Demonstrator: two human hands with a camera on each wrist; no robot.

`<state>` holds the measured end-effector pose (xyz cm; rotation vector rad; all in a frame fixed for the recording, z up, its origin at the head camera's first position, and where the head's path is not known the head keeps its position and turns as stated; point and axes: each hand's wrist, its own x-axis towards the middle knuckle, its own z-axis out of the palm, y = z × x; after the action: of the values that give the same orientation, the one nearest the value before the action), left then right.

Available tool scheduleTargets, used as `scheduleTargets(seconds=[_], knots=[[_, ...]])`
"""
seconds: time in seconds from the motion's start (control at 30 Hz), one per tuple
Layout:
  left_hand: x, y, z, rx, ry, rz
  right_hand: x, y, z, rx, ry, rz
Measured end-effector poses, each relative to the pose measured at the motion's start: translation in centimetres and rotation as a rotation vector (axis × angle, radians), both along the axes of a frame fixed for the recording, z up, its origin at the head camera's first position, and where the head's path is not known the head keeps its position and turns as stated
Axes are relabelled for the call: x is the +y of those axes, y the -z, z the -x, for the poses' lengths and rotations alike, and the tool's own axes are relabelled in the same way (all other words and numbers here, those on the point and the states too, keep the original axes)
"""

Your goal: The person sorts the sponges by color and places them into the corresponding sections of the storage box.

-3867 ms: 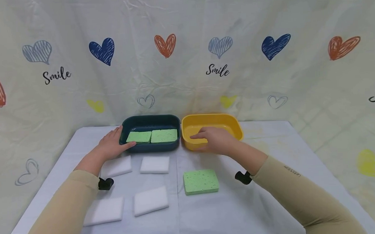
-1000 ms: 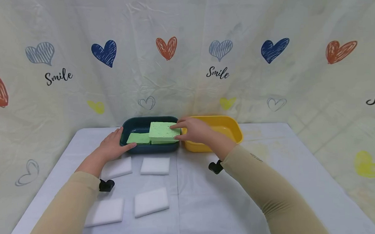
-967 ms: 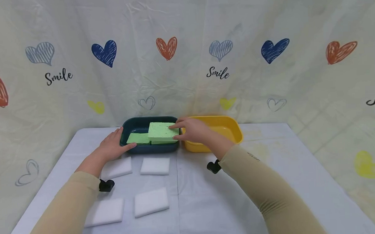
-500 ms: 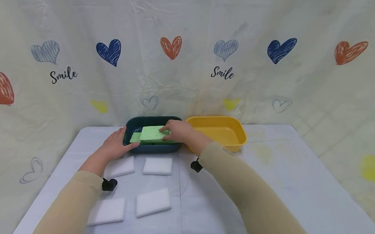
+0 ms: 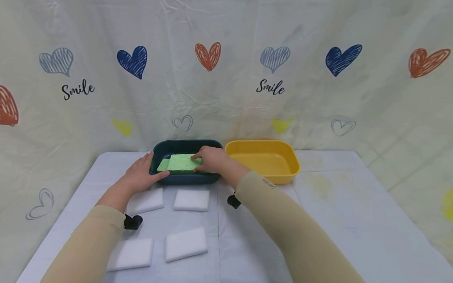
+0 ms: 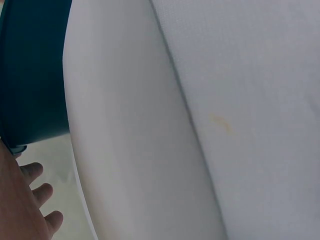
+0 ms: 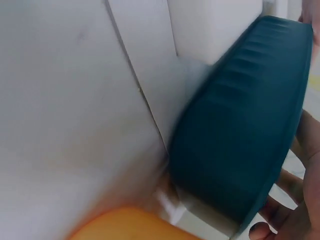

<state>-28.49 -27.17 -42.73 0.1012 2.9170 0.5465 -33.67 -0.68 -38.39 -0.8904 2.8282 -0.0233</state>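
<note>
A dark teal basin (image 5: 186, 179) stands at the back of the table with green sponges in it. My right hand (image 5: 213, 159) reaches over its right part and grips the right end of the top green sponge (image 5: 181, 162), which lies over the others. Part of a lower green sponge (image 5: 162, 165) shows at the left. My left hand (image 5: 138, 176) rests at the basin's left end, fingers spread along the side and thumb over the front rim. In the right wrist view, right-hand fingers (image 7: 287, 207) show past the basin's rim; the sponge is hidden there.
To the right of the teal basin stands a yellow basin (image 5: 274, 177) with nothing in it. Several white sponges lie on the white-covered table in front, among them one near the middle (image 5: 187, 244). A cloth printed with hearts hangs behind.
The right hand has brought the green sponge from the table into the teal basin, then shifted it left and lowered it. The left hand has stayed at the basin's left end.
</note>
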Motion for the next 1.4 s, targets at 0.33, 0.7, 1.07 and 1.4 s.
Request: scheduleTargets(seconds=[0.33, 0.7, 1.07, 1.4], knots=[[0.0, 0.2, 0.1, -0.006, 0.011, 0.000, 2.7, -1.7, -0.5, -0.041, 0.054, 0.172], [0.0, 0.1, 0.2, -0.002, 0.028, 0.007, 7.6, -2.9, -1.5, -0.036, 0.127, 0.248], [-0.4, 0.3, 0.4, 0.010, 0.030, 0.018, 14.6, -3.9, -3.4, -0.013, 0.209, 0.292], [-0.2, 0.3, 0.3, -0.007, 0.038, -0.002, 22.5, -3.2, -5.3, 0.040, 0.290, 0.275]])
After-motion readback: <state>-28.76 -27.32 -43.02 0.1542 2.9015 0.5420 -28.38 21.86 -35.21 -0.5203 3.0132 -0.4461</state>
